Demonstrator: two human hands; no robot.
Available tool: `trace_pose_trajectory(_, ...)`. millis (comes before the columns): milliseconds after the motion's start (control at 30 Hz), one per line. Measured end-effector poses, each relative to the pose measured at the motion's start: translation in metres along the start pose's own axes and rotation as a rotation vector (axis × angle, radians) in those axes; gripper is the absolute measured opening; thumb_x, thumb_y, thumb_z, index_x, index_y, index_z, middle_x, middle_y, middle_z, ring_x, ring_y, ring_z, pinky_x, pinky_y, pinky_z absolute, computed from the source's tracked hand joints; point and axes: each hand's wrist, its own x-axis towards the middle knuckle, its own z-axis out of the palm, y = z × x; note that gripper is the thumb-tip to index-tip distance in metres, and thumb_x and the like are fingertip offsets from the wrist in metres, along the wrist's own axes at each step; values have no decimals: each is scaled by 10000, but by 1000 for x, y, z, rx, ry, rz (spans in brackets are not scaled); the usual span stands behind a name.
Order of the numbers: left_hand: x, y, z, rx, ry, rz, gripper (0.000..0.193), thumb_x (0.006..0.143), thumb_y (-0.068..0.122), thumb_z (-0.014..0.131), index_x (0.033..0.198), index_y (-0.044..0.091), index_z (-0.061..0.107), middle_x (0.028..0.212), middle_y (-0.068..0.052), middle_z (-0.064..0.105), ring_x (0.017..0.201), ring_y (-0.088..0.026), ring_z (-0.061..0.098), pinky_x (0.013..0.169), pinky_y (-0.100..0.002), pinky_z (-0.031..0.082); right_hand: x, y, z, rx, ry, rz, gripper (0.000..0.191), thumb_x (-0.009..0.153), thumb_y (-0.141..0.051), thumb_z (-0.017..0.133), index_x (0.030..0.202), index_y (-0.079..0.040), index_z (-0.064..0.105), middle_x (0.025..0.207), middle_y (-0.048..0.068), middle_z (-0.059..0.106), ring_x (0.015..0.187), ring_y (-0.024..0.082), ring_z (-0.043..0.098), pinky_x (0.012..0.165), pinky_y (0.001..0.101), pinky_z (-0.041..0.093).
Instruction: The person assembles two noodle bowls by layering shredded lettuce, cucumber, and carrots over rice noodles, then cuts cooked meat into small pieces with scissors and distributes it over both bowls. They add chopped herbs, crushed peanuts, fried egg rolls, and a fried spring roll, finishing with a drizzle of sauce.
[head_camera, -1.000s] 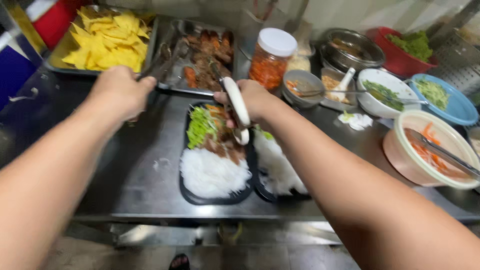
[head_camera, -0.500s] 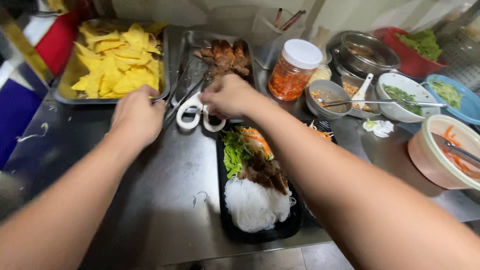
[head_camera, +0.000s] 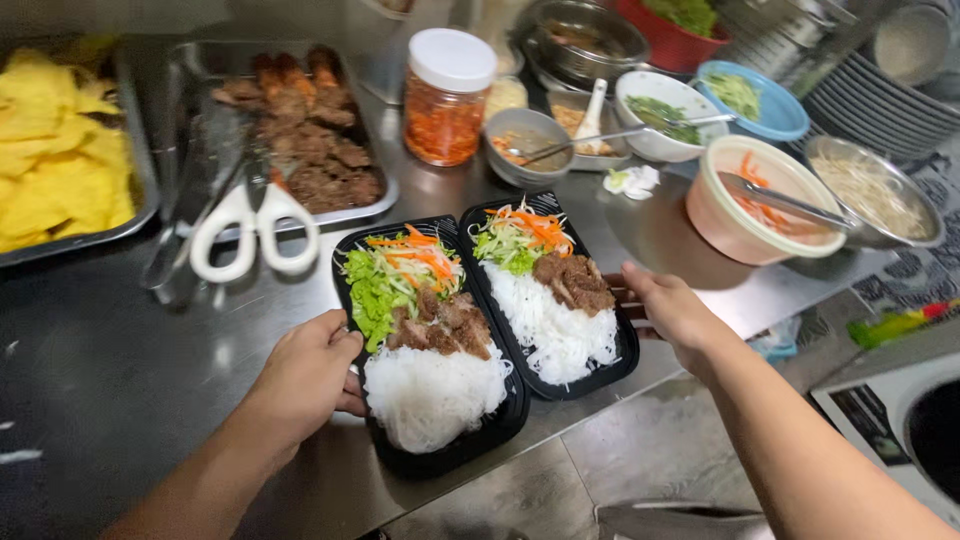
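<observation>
The left hand (head_camera: 305, 380) curls its grip on the left edge of the nearer black meal tray (head_camera: 432, 345); the right hand (head_camera: 672, 312) holds the right edge of the second black tray (head_camera: 552, 290), touching beside it. Both lie at the near edge of the steel counter (head_camera: 120, 370), already filled with noodles, grilled meat and salad, with no lids in view. Beyond the left grip, white-handled scissors (head_camera: 250, 228) rest on the meat pan (head_camera: 300, 120); farther off stands a chili jar (head_camera: 447, 95).
</observation>
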Motion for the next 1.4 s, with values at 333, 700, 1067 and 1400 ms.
trace_pose_trajectory(333,20,14,100,-325,-275,-7,349,972,177,455,1199,-53,586,948,-181,713,692,-272,727,639,-397,645,31,5,-73,-19,99,58,584,1037,-543,394,1293,-116,698,1193,70,734,1057,216,662,917,420,497)
trace_pose_trajectory(700,29,39,149,-335,163,1,378,985,257,530,1229,13,685,884,-84,677,694,-189,583,640,-350,520,50,-25,-123,-470,-4,-243,502,928,-497,633,1150,-71,779,902,162,778,770,233,688,743,376,550)
trace_pose_trajectory(1067,5,34,179,-355,558,79,465,941,272,604,1355,61,615,1092,-36,685,961,-137,575,906,-303,457,75,-81,-167,-296,-114,-581,319,913,-292,730,1081,-26,780,875,81,791,765,128,721,690,294,558)
trace_pose_trajectory(1400,19,31,168,-263,636,-13,438,955,274,617,1328,47,656,1017,-15,656,966,-143,576,913,-289,437,191,-72,-188,-329,351,-739,261,896,-200,786,1106,-46,768,971,131,769,850,219,734,785,349,562)
